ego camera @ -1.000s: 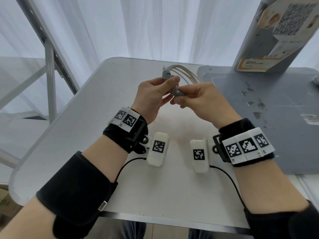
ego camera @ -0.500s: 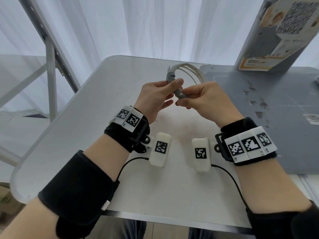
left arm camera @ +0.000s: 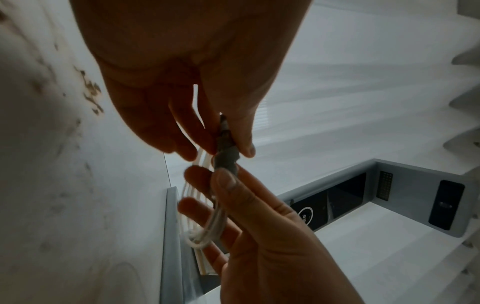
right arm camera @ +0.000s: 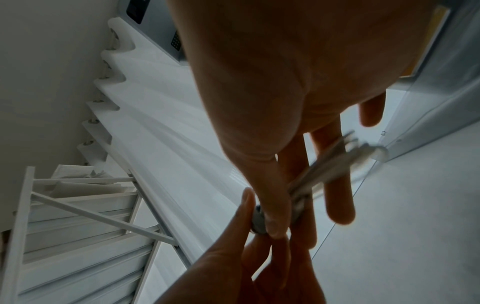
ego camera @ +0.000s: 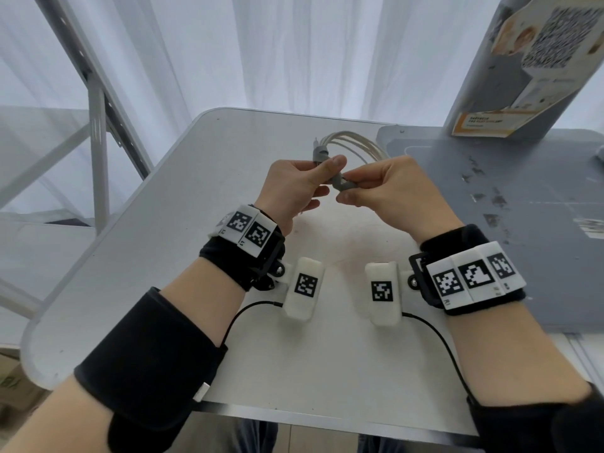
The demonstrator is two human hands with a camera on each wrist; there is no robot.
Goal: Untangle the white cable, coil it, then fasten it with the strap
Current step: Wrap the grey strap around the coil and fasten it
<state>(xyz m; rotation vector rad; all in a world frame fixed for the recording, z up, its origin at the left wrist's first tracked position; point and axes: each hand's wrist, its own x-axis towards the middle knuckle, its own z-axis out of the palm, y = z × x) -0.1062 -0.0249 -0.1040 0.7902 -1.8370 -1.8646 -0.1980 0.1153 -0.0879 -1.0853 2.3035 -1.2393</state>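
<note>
The white cable (ego camera: 358,143) is coiled into a bundle of loops held above the white table (ego camera: 157,256). A grey strap (ego camera: 318,155) is wrapped round the bundle's left end. My left hand (ego camera: 327,173) pinches the cable at that wrap with thumb and fingers. My right hand (ego camera: 351,189) pinches the strap's free end just right of the left thumb. The left wrist view shows the strap (left arm camera: 226,158) between my left hand (left arm camera: 221,148) and my right hand (left arm camera: 207,174), and the cable (left arm camera: 215,222) loops past the right palm. The right wrist view shows the strap (right arm camera: 258,223) by my right hand (right arm camera: 283,230), with the cable (right arm camera: 335,164) behind the fingers.
A grey mat (ego camera: 506,197) with worn patches covers the table's right side. A grey column (ego camera: 490,83) with a sticker stands at the back right. A metal frame (ego camera: 98,158) rises to the left. White curtains hang behind. The table's front edge (ego camera: 327,416) is near my body.
Both hands have stayed together over the table with the same grips. The bundle and hands sit slightly further right in view.
</note>
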